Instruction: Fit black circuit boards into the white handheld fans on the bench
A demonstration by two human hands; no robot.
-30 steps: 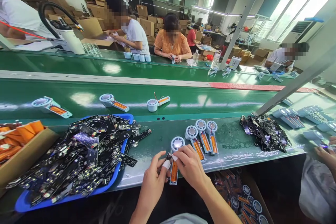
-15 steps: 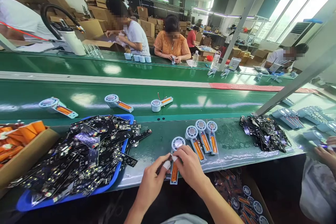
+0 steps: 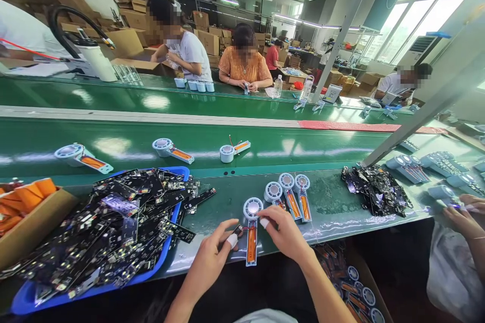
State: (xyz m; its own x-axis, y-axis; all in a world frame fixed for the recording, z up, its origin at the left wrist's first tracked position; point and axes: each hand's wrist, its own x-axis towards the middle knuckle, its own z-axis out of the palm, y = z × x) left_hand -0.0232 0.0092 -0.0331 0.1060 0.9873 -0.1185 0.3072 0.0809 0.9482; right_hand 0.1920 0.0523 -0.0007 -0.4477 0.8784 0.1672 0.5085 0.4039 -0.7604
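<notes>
A handheld fan shell (image 3: 251, 232) with a round white head and an orange battery in its handle lies at the green bench's near edge. My left hand (image 3: 212, 255), a taped fingertip showing, pinches a small black circuit board (image 3: 237, 231) against the shell's left side. My right hand (image 3: 284, 234) rests on the shell's right side, fingers curled at the handle top. Three similar fan shells (image 3: 288, 194) lie side by side just beyond my right hand.
A blue tray (image 3: 168, 250) piled with black circuit boards sits left, beside a cardboard box (image 3: 34, 222) of orange batteries. Three fan shells ride the conveyor belt (image 3: 265, 136). Another board pile (image 3: 375, 189) lies right, near a co-worker's hands (image 3: 464, 217). Several people work opposite.
My hands have spread slightly: the left slid down-left with the circuit board, the right shifted right, baring the fan handle. The shells on the belt moved a little rightward.
</notes>
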